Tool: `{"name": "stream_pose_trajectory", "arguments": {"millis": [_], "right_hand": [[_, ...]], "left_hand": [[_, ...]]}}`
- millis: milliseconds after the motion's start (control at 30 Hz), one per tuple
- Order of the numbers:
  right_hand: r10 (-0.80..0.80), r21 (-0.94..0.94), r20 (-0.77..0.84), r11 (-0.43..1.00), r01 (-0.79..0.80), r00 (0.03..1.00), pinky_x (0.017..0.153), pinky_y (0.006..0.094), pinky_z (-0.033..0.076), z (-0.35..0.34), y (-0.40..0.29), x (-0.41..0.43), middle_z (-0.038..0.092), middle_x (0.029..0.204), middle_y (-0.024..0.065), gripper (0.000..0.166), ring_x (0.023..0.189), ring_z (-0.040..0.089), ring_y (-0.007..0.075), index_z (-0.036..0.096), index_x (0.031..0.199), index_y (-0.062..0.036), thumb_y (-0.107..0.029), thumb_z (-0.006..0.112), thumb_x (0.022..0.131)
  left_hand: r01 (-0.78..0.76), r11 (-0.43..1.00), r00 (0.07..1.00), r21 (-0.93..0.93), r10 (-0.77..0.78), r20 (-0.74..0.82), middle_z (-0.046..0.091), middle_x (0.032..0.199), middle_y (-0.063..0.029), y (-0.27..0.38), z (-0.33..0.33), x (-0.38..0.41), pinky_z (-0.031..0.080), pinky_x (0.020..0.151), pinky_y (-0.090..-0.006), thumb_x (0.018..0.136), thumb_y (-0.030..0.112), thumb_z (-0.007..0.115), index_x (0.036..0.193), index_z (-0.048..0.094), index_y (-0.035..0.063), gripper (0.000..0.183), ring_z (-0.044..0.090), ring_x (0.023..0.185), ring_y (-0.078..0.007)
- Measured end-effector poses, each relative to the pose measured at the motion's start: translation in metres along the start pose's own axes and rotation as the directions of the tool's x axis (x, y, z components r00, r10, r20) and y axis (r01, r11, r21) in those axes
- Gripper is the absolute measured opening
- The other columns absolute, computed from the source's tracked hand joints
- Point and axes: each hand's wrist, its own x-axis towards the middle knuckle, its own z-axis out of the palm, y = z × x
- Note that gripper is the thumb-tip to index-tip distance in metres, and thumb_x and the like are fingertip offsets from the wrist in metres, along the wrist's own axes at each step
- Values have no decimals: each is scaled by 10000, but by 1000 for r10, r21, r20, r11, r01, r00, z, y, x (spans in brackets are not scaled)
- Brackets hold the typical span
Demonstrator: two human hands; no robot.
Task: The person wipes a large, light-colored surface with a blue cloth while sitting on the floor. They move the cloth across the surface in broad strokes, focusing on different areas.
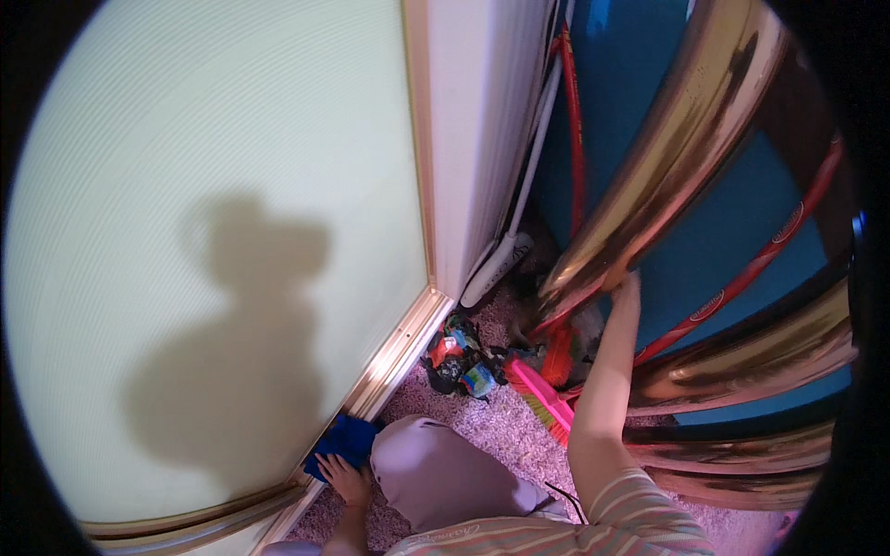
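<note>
My left hand presses a blue cloth onto the metal bottom track of a pale ribbed panel. Its fingers are spread over the cloth's near end. My right arm stretches forward, and my right hand grips a shiny gold-toned metal tube; most of its fingers are hard to make out against the tube. My bent knee, in light trousers, is beside the cloth.
Crumpled wrappers and dark scraps lie on the speckled floor. Close by are a pink broom head and orange-red bristles. A white flat-headed tool leans in the corner. Red poles cross blue surfaces between more curved tubes.
</note>
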Motion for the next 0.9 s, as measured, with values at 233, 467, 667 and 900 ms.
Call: {"name": "stream_pose_trajectory", "arguments": {"millis": [233, 467, 667, 900], "right_hand": [[92, -40, 153, 995, -87, 984, 958, 381, 467, 30, 20, 37, 636, 1181, 126, 375, 1046, 600, 237, 578, 1300, -28, -284, 511, 1034], [35, -35, 115, 999, -31, 993, 947, 381, 478, 12, 36, 47, 647, 1185, 148, 392, 1013, 614, 251, 575, 1311, -14, -291, 505, 1043], [-159, -70, -35, 985, 156, 987, 938, 381, 487, -16, 30, 36, 655, 1187, 166, 407, 984, 627, 263, 572, 1320, -2, -297, 500, 1050], [-782, -518, -88, 565, 642, 617, 890, 359, 493, -18, 11, -19, 690, 1093, 165, 337, 906, 619, 237, 626, 1205, 38, -244, 567, 1030]], "left_hand": [[24, 1000, 997, 2, -25, 71, 405, 1431, -378, 1, 1, 0, 133, 1193, -655, 755, 271, 719, 1303, 418, -192, 778, 160, 1464, -573], [76, 997, 997, 28, -77, 13, 424, 1440, -332, -1, 16, -1, 171, 1203, -624, 867, 175, 628, 1302, 449, -154, 574, 201, 1463, -548], [-7, 981, 971, 192, 52, -232, 517, 1391, -268, -32, 51, -8, 278, 1196, -565, 1048, 87, 395, 1264, 492, -98, 300, 335, 1433, -475], [-220, 948, 965, 229, 246, -92, 562, 1355, -248, -35, 41, 4, 277, 1205, -527, 988, 114, 442, 1225, 564, -99, 342, 344, 1446, -423]]}}
